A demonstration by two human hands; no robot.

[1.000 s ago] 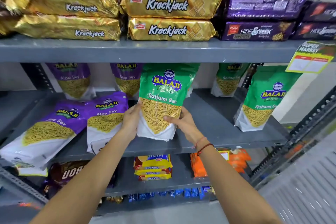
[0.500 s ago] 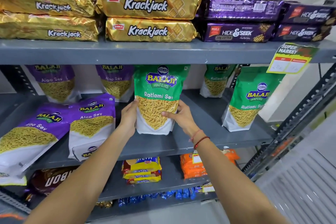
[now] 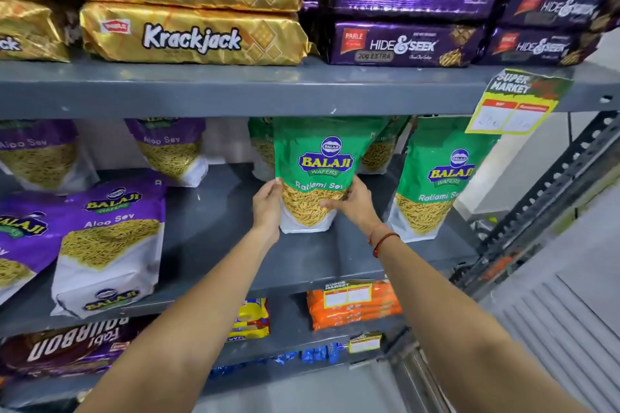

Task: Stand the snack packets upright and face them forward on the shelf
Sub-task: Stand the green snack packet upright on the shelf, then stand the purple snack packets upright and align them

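A green Ratlami Sev packet [image 3: 322,161] stands upright, label forward, on the grey middle shelf [image 3: 214,231]. My left hand [image 3: 266,208] grips its lower left edge and my right hand [image 3: 352,203] its lower right edge. Another green packet [image 3: 439,174] stands upright just to the right. More green packets [image 3: 260,147] lean at the back, partly hidden. To the left, a purple Aloo Sev packet [image 3: 107,241] lies tilted back at the shelf front, beside another purple one [image 3: 20,235]. Two purple packets [image 3: 171,147] stand at the back.
Gold Krackjack packs [image 3: 191,33] and purple Hide & Seek packs [image 3: 399,43] fill the upper shelf. A price tag [image 3: 516,104] hangs from its front edge at right. Biscuit packs [image 3: 352,305] lie on the lower shelf. A perforated metal upright [image 3: 550,191] stands at right.
Both hands have pushed the green Ratlami Sev packet deeper onto the shelf and to the right, closer to the other green packet. The camera has moved nearer the shelf.
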